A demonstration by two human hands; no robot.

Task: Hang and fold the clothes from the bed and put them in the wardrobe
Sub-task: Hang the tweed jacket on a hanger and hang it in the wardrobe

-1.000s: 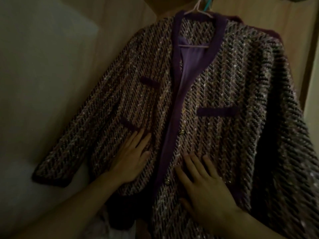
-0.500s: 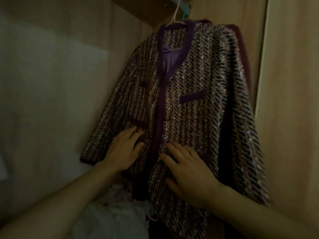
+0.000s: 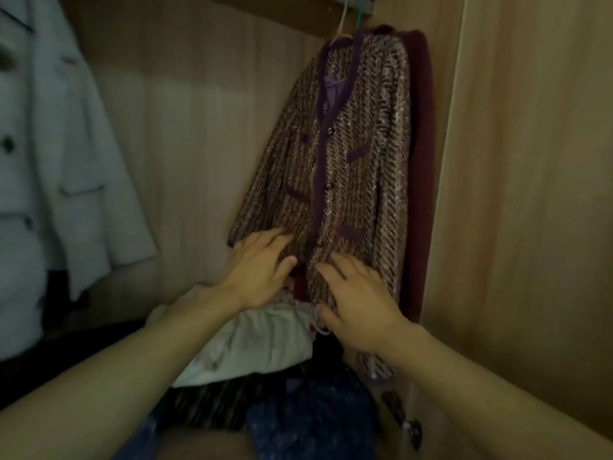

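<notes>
Inside the wooden wardrobe [image 3: 517, 194], one tweed jacket [image 3: 351, 167] hangs from one hanger [image 3: 341, 24] at the right end. My left hand [image 3: 258, 270] and right hand [image 3: 361, 303] lie flat, fingers spread, on its hem, gripping nothing. It looks thick, soft, fairly heavy; best lifted by the hanger.

Dark round knob [image 3: 414, 431] at lower right
</notes>
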